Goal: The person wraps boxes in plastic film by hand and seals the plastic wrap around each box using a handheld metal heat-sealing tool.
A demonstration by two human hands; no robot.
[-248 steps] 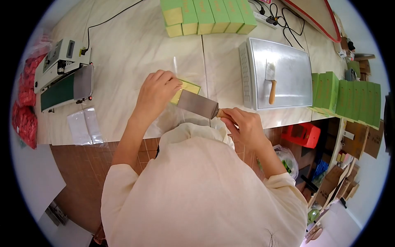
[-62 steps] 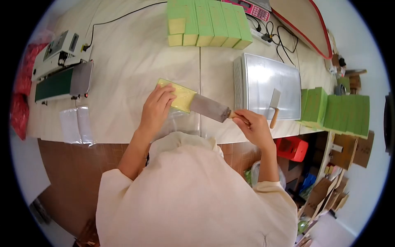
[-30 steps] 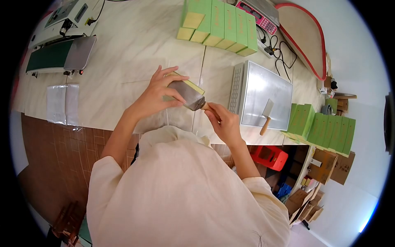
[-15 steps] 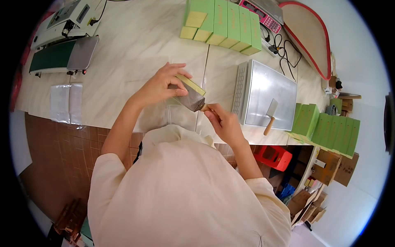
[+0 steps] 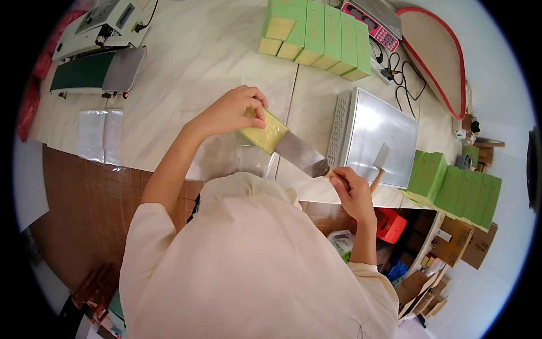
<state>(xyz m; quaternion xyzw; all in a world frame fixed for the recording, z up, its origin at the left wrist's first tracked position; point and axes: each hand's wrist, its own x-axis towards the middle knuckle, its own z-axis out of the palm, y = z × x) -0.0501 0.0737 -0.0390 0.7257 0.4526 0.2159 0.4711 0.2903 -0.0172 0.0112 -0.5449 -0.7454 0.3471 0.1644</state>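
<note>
My left hand (image 5: 241, 113) grips the upper left end of a flat yellow-green packet (image 5: 265, 132) with a shiny face, fingers curled over its edge. In my right hand (image 5: 354, 195) is the wooden handle of a scraper (image 5: 299, 152). The wide metal blade slants up and left, its end meeting or overlapping the packet's lower right edge; I cannot tell which. Beneath the packet, clear plastic bags (image 5: 226, 157) lie near the table's front edge. A second scraper (image 5: 381, 159) rests on a metal box (image 5: 381, 124) to the right of my hands.
Green boxes (image 5: 333, 42) stand in a row at the back, with more green boxes (image 5: 460, 189) at the right. A sealing machine (image 5: 96, 70) and plastic bags (image 5: 100, 135) are on the left. Black cables (image 5: 403, 85) and a pink scale (image 5: 370, 25) lie behind the metal box.
My right hand has moved right and towards me with the scraper. The blade has slid off most of the packet, whose yellow face now shows. The whole view has shifted slightly.
</note>
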